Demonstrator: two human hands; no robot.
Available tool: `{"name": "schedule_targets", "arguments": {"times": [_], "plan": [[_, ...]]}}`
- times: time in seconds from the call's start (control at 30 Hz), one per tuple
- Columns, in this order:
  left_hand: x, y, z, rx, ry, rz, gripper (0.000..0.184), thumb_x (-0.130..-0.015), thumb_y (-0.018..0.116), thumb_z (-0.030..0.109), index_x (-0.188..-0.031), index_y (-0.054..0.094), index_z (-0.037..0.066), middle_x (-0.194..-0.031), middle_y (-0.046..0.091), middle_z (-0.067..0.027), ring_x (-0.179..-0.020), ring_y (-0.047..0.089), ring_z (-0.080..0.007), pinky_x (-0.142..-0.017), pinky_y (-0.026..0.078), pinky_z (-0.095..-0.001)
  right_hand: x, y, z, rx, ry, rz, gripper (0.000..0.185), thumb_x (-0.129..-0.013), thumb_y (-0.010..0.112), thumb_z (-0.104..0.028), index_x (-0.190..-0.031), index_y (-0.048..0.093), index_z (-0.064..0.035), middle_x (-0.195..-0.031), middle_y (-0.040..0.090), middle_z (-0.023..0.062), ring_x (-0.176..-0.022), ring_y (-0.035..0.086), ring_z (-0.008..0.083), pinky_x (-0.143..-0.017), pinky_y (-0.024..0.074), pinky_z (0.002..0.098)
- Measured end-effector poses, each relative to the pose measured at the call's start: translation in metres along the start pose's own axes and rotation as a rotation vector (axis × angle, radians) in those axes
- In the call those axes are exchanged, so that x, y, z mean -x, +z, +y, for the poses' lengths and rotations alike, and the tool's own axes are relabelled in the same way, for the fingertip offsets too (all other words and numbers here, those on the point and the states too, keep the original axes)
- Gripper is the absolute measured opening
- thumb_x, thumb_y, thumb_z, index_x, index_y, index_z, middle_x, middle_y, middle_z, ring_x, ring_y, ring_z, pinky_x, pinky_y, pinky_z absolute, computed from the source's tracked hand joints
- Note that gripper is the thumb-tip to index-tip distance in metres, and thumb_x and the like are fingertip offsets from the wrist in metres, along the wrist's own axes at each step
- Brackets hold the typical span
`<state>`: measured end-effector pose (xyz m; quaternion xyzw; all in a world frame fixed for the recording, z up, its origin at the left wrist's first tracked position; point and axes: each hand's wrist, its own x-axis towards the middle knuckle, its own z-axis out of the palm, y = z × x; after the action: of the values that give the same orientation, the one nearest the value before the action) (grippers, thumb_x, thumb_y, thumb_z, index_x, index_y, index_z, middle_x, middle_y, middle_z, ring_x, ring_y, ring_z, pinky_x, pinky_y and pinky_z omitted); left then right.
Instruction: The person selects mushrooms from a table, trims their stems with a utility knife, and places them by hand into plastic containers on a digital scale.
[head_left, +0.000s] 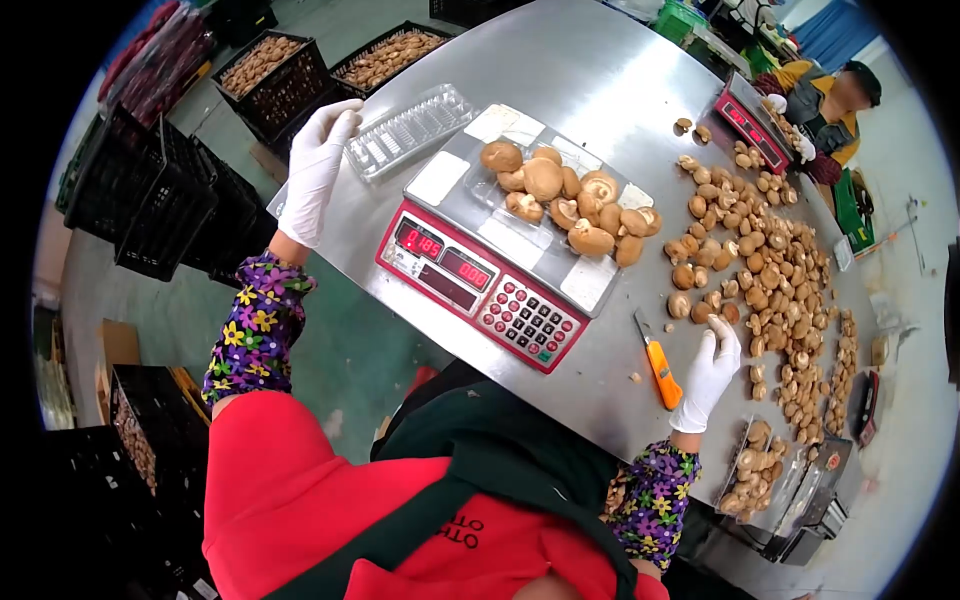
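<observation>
A red and silver digital scale (480, 285) stands on the metal table in front of me, its display lit. On its plate, a clear plastic tray (482, 190) holds a heap of brown mushrooms (543, 180). My left hand (322, 165), white-gloved, is raised beside an empty clear tray (410, 130), fingers slightly bent with nothing visible in them. My right hand (710, 372), also gloved, reaches over the table. Its loosely curved fingers end just short of a mushroom (730, 313) at the pile's near edge; contact is unclear. An orange-handled knife (662, 372) lies beside this hand.
Loose mushrooms (780, 270) spread over the table's right side. A filled tray (755, 470) sits near the right edge. Across the table, a co-worker (825, 105) is at another red scale (752, 125). Black crates of mushrooms (270, 85) stand on the floor at left.
</observation>
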<state>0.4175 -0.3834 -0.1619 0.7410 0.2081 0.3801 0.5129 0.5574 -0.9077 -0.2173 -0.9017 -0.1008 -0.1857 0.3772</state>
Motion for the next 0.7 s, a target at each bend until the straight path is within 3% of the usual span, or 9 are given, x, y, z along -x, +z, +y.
{"name": "schedule_targets", "arguments": {"times": [0.2, 0.37, 0.53, 0.7], "plan": [[0.004, 0.032, 0.011, 0.099, -0.005, -0.173, 0.023, -0.098, 0.058, 0.015, -0.116, 0.065, 0.002, -0.103, 0.067, -0.0032, -0.097, 0.061, -0.0093, -0.087, 0.048, -0.0231, -0.001, -0.003, -0.024, -0.076, -0.027, -0.057, 0.020, -0.089, 0.058, -0.006, -0.106, 0.070, -0.0051, -0.115, 0.064, 0.0122, -0.116, 0.054, 0.0282, -0.104, 0.0376, 0.0393], [0.007, 0.076, 0.029, 0.075, 0.058, -0.335, 0.025, -0.101, 0.054, 0.012, -0.121, 0.062, 0.001, -0.114, 0.065, -0.0037, -0.107, 0.060, -0.0103, -0.095, 0.047, -0.0259, -0.015, 0.001, -0.060, -0.202, -0.070, -0.143, 0.015, -0.090, 0.061, -0.007, -0.102, 0.070, -0.0027, -0.109, 0.065, 0.0120, -0.106, 0.058, 0.0272, -0.096, 0.0433, 0.0362], [0.013, 0.117, 0.050, -0.004, 0.259, -0.453, 0.027, -0.098, 0.056, 0.009, -0.123, 0.062, 0.001, -0.115, 0.065, -0.0061, -0.107, 0.061, -0.0132, -0.094, 0.048, -0.0269, -0.048, 0.019, -0.099, -0.293, -0.228, -0.202, 0.015, -0.089, 0.060, -0.004, -0.101, 0.069, -0.0039, -0.098, 0.067, 0.0092, -0.097, 0.060, 0.0222, -0.087, 0.0452, 0.0332], [0.022, 0.130, 0.075, -0.016, 0.317, -0.545, 0.028, -0.096, 0.055, 0.008, -0.123, 0.062, 0.002, -0.111, 0.066, -0.0071, -0.103, 0.062, -0.0142, -0.090, 0.049, -0.0288, -0.076, 0.047, -0.116, -0.078, -0.500, -0.332, 0.036, -0.083, 0.069, -0.021, -0.118, 0.067, -0.0108, -0.116, 0.064, 0.0111, -0.115, 0.052, 0.0322, -0.100, 0.0415, 0.0418]]}}
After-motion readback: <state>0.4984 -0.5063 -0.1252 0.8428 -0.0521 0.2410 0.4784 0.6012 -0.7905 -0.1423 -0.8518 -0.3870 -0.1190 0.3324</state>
